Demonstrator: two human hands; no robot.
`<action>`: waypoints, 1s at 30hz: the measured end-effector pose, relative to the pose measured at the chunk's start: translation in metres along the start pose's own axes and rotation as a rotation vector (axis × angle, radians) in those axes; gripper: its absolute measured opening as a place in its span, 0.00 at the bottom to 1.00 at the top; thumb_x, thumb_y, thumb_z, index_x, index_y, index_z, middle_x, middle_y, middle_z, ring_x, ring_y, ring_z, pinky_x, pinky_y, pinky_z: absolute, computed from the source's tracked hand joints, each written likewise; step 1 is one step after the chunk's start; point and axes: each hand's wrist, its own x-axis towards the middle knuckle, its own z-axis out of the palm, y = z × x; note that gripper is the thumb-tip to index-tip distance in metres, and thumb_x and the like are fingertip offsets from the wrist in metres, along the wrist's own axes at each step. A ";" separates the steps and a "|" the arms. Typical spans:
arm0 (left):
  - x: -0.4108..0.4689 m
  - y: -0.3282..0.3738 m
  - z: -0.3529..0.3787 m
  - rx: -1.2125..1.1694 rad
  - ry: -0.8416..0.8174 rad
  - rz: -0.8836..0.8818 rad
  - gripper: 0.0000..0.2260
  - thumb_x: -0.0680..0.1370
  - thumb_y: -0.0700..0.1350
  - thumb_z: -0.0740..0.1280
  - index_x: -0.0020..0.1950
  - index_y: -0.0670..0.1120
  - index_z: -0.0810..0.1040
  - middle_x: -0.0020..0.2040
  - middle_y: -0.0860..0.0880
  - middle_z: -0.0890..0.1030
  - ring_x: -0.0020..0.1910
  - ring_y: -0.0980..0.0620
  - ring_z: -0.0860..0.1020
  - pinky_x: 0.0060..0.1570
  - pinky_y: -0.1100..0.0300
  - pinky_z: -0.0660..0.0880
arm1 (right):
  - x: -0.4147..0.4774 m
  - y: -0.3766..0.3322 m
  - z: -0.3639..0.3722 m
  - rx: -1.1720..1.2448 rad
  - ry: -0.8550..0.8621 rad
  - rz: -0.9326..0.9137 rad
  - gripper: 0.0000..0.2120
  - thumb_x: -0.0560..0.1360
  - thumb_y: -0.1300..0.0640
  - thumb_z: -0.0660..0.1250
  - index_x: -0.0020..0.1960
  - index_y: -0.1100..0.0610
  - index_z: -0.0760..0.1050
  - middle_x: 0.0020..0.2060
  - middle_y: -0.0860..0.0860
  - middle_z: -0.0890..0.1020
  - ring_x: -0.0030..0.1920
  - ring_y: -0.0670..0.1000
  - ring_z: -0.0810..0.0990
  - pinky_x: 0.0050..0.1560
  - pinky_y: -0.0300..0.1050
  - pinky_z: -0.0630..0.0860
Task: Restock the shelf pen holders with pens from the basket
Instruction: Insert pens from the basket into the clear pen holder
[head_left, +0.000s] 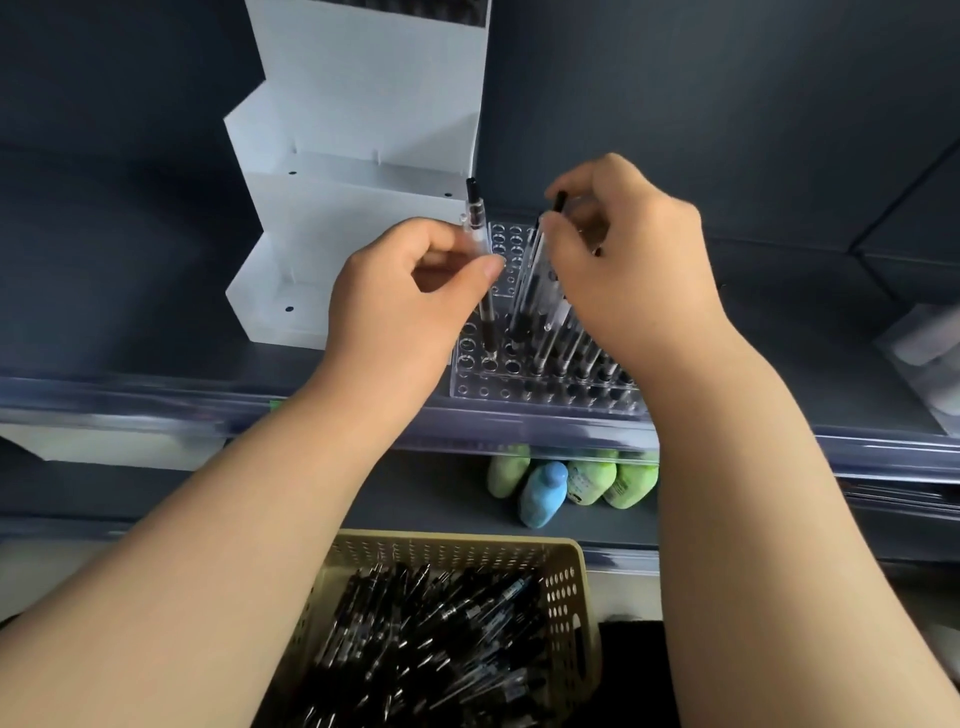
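A clear acrylic pen holder (485, 387) with rows of round holes stands on the dark shelf, its right rows filled with several black-and-clear pens. My left hand (410, 301) pinches one clear pen (477, 218) upright, its tip down at a hole near the holder's left side. My right hand (628, 260) grips the top of another pen (537, 265) leaning among the standing ones. Below, a beige perforated basket (563, 582) holds a heap of several black pens (441, 634).
A white stepped cardboard display (332, 218) stands left of the holder. On the lower shelf sit green bottles (592, 480) and a blue bottle (545, 493). A clear price rail (208, 410) runs along the shelf front. Pale packaging (930, 358) lies at the far right.
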 end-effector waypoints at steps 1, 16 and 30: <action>0.000 0.000 0.001 0.003 -0.003 0.005 0.05 0.74 0.45 0.71 0.42 0.55 0.77 0.39 0.59 0.81 0.39 0.65 0.78 0.46 0.66 0.78 | 0.000 0.000 0.000 -0.004 0.001 -0.005 0.09 0.76 0.56 0.63 0.56 0.53 0.75 0.40 0.43 0.78 0.42 0.48 0.78 0.47 0.46 0.76; -0.003 -0.005 0.008 0.074 -0.031 0.030 0.06 0.72 0.46 0.72 0.41 0.56 0.77 0.36 0.61 0.79 0.37 0.65 0.78 0.44 0.69 0.76 | 0.002 0.013 0.013 -0.201 0.097 -0.260 0.09 0.72 0.56 0.65 0.49 0.51 0.83 0.46 0.51 0.81 0.49 0.57 0.76 0.49 0.45 0.68; -0.004 -0.006 0.015 0.114 -0.008 0.060 0.05 0.73 0.45 0.71 0.48 0.49 0.82 0.39 0.60 0.81 0.39 0.62 0.79 0.46 0.69 0.75 | 0.004 0.016 0.017 -0.214 0.165 -0.259 0.11 0.71 0.62 0.64 0.47 0.54 0.84 0.43 0.52 0.84 0.47 0.60 0.77 0.46 0.56 0.74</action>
